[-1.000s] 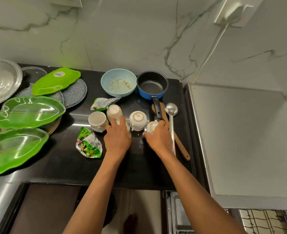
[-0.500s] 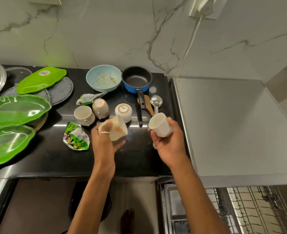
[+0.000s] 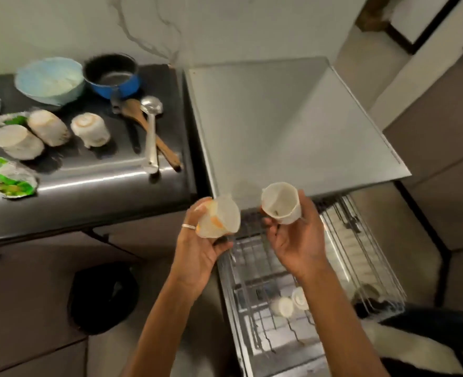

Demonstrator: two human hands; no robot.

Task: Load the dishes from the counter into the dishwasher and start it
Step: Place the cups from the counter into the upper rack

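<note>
Carried off the counter (image 3: 102,172), now above the dishwasher rack (image 3: 254,273).
Left hand (image 3: 197,247) grips the stained cup (image 3: 219,217), right hand (image 3: 294,238) the plain cup (image 3: 280,202); invert each, seating it between tines.

Both hands have carried their cups off the table: left hand (image 3: 200,246) with a stained cup (image 3: 218,216), right hand (image 3: 297,235) with a white cup (image 3: 280,202), now above the dishwasher rack (image 3: 342,240).

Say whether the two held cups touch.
Apart. The head view shows a clear gap between the orange-marked cup in the left hand and the plain white cup in the right hand.
</note>
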